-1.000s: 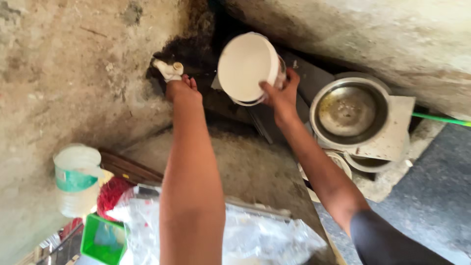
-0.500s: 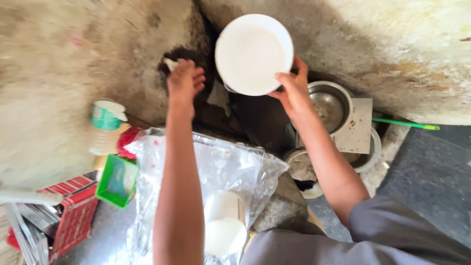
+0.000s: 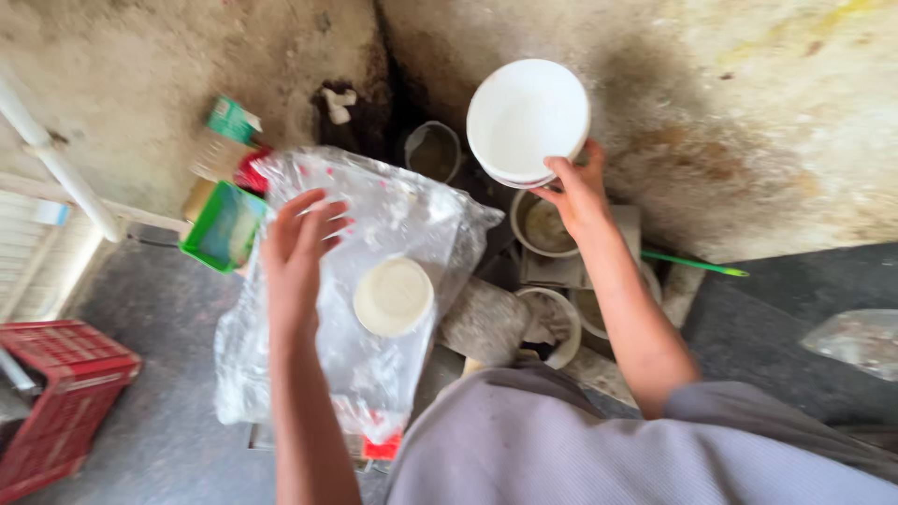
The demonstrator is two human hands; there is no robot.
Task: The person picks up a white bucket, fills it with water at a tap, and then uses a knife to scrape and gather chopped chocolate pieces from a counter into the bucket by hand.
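My right hand (image 3: pixel 578 194) holds a stack of white bowls (image 3: pixel 526 120) by the lower rim, raised in front of the stained concrete wall. My left hand (image 3: pixel 297 252) hovers with spread fingers over a crumpled clear plastic sheet (image 3: pixel 374 281), touching or just above it. A small white bowl (image 3: pixel 393 296) lies upside down on the plastic, just right of my left hand. A white tap (image 3: pixel 337 103) sticks out of the dark wall corner behind.
Metal bowls and pots (image 3: pixel 547 224) sit stacked on the ground under my right hand. A green tray (image 3: pixel 223 227) and a bottle with a green label (image 3: pixel 220 140) stand at the left. A red crate (image 3: pixel 51 393) sits at far left, a white pipe (image 3: pixel 51 150) above it.
My left hand has come away from the tap and down over the plastic sheet. My right hand still holds the white bowls. The view has tilted down and pulled back.
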